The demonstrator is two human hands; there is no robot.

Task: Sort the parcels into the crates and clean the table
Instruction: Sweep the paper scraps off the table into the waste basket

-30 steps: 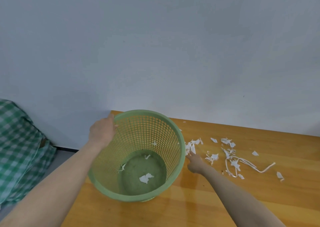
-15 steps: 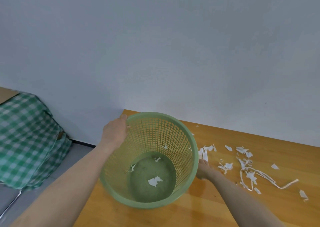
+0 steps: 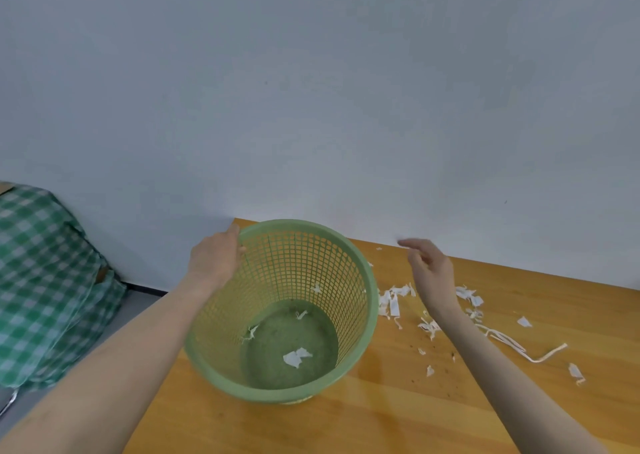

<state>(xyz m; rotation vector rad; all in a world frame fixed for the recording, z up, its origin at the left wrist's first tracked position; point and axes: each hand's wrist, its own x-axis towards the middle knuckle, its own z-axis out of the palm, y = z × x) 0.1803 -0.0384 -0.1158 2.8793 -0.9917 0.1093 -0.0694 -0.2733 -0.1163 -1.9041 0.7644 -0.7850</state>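
Note:
A green mesh waste basket (image 3: 365,301) stands tilted on the left end of the wooden table (image 3: 398,415), with a few white paper scraps (image 3: 296,356) on its bottom. My left hand (image 3: 214,258) grips the basket's far left rim. My right hand (image 3: 431,268) hovers above the table to the right of the basket, fingers loosely curled and holding nothing. White paper scraps (image 3: 393,299) and a long white strip (image 3: 519,348) lie scattered on the table under and to the right of that hand.
A pale wall runs along the table's far edge. A green-and-white checked cloth (image 3: 45,280) covers something at the left, beyond the table's end. Grey floor (image 3: 136,301) shows between the cloth and the table.
My right hand has risen from the table beside the basket and moved back and to the right, over the scraps. My left hand has kept its grip on the rim.

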